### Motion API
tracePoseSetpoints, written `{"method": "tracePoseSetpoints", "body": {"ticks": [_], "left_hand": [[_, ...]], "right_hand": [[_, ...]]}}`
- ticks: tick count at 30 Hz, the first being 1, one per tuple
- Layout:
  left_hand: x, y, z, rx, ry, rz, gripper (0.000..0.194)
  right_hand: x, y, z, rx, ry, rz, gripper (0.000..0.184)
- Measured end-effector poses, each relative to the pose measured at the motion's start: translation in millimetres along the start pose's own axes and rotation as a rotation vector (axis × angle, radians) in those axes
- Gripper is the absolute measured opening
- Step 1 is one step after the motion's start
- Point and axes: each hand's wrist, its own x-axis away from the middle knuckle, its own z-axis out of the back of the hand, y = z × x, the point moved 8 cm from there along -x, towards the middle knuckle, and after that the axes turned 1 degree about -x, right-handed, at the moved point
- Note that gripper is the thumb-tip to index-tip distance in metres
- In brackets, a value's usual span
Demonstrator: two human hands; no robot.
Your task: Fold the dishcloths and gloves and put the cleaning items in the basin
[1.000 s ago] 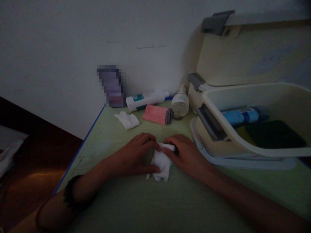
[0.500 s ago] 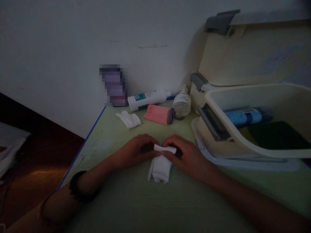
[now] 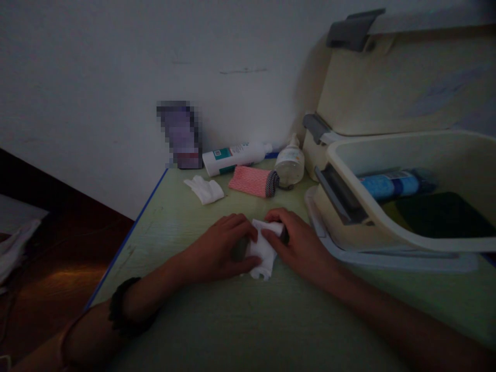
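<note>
A small folded white cloth (image 3: 264,253) lies on the table in front of me; whether it is fabric or paper I cannot tell. My left hand (image 3: 227,247) curves around its left side, thumb on the lower part and fingertips at the upper left edge. At the upper right corner my right hand (image 3: 296,237) grips it, thumb on top and fingers behind. Beyond the hands lies another crumpled white piece (image 3: 205,190), and beside that a rolled pink cloth (image 3: 251,181) with a dark checked end.
By the wall are a white bottle (image 3: 236,157) on its side, a clear pump bottle (image 3: 290,164) and a leaning blurred phone-like object (image 3: 182,135). On the right stands an open cream bin (image 3: 343,227), holding a blue package (image 3: 391,185) and a dark green pad (image 3: 445,214).
The upper edge of the white cloth, raised before, now lies flatter. My left thumb has moved down along the cloth, and its left flap no longer sticks out.
</note>
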Motion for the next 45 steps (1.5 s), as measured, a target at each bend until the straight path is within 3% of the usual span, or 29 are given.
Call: {"method": "tracePoseSetpoints", "body": {"ticks": [3, 6, 9, 16, 23, 25, 28, 32, 36, 40, 45], "left_hand": [[-1, 5, -3.9, -0.066, -0.061, -0.05, 0.024], [-1, 1, -4.7, -0.083, -0.087, -0.018, 0.028], [0, -5, -3.2, -0.056, -0.113, 0.024, 0.026], [4, -8, 1.0, 0.167, -0.227, -0.008, 0.015], [5, -5, -1.5, 0.212, -0.257, -0.003, 0.021], [6, -6, -1.2, 0.194, -0.262, -0.007, 0.024], [7, -7, 1.3, 0.179, -0.277, -0.003, 0.029], [9, -5, 7.6, 0.104, -0.307, 0.038, 0.023], [13, 1, 6.4, -0.148, -0.356, 0.076, 0.024], [11, 9, 0.6, -0.325, -0.334, -0.006, 0.012], [10, 12, 4.5, -0.337, -0.26, -0.133, 0.002]], "right_hand": [[1, -8, 1, 0.108, -0.004, 0.061, 0.015], [2, -16, 3, 0.295, -0.004, 0.093, 0.012], [4, -23, -2, 0.436, -0.09, 0.136, 0.012], [13, -21, -3, 0.285, -0.246, 0.075, 0.031], [22, -35, -5, 0.197, -0.384, 0.193, 0.058], [24, -38, -8, 0.179, -0.413, 0.253, 0.053], [25, -39, -11, 0.159, -0.425, 0.297, 0.03], [18, -32, -10, 0.046, -0.421, 0.199, 0.009], [11, -21, -4, -0.047, -0.353, 0.019, 0.005], [9, -13, -5, -0.168, -0.333, -0.07, 0.009], [9, -8, -6, -0.232, -0.335, -0.088, 0.012]]}}
